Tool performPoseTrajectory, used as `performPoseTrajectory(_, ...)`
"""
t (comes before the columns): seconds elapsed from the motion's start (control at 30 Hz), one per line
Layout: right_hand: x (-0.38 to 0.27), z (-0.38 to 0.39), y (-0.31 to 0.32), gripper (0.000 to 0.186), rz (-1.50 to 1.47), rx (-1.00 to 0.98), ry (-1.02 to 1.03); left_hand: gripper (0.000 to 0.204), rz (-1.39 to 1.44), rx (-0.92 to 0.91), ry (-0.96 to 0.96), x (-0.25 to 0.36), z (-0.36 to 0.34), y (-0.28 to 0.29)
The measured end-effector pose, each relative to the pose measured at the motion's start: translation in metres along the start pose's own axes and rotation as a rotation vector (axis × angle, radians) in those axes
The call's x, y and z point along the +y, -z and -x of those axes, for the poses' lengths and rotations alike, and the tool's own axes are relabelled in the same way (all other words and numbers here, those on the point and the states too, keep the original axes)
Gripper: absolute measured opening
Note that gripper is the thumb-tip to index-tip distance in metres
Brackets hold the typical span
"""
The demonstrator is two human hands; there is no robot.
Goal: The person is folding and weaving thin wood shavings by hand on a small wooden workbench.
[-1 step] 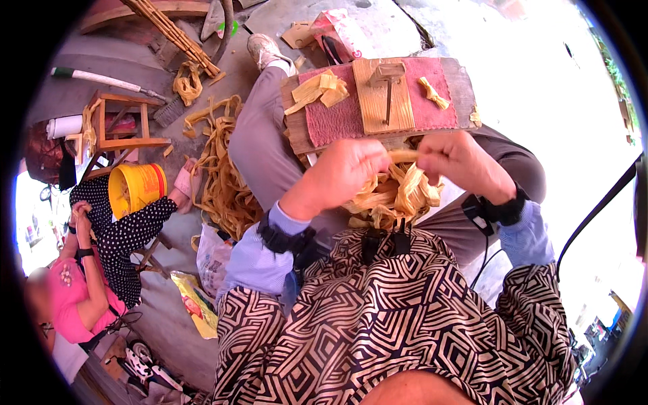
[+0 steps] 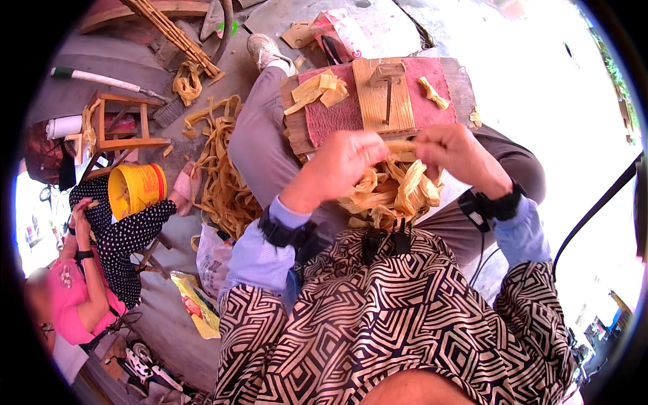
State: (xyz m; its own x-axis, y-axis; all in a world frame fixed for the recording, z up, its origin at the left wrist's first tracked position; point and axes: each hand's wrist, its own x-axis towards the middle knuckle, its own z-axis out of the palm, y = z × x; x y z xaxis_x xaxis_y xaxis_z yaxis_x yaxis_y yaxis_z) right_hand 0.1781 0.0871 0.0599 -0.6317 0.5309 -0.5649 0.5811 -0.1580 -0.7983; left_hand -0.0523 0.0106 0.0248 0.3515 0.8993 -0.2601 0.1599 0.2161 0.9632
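While pinched at each end by closed left hand [image 2: 341, 165] and right hand [image 2: 453, 152], husk strip [image 2: 399, 146] crosswise.

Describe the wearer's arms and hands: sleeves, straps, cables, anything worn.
Both forearms wear light blue long sleeves under a black-and-cream geometric-patterned apron or overgarment. Each wrist carries a black band: left band, right band, the right with a small dark unit and a thin black cable trailing down. The left hand and right hand are bare, with no gloves; no rings can be made out.
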Motion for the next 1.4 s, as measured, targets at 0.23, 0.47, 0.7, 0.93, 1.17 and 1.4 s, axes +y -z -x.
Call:
performPoseTrajectory(0.23,0.040,-0.056,-0.004,0.018,-0.027,0.505,0.229,0.011,0.132,0.221,0.010,-0.043,-0.051,0.016)
performPoseTrajectory(0.47,0.044,-0.062,-0.011,0.015,0.412,0.532,0.155,0.015,-0.557,0.596,-0.148,-0.065,-0.063,0.010)
performPoseTrajectory(0.7,0.024,-0.012,-0.020,0.024,-0.120,0.172,0.050,0.019,0.799,0.040,0.051,-0.055,-0.035,0.022)
performPoseTrajectory(0.93,0.022,-0.003,-0.031,0.014,0.354,0.340,0.422,0.016,0.451,-0.037,0.052,-0.005,-0.026,-0.029)
performPoseTrajectory(1.17,0.025,0.011,-0.042,0.017,0.545,0.301,0.566,0.011,0.555,-0.092,0.213,-0.017,-0.004,-0.032)
performPoseTrajectory(1.4,0.043,0.003,-0.040,0.015,0.563,0.399,0.391,0.020,0.522,0.130,0.343,-0.046,0.017,0.005)
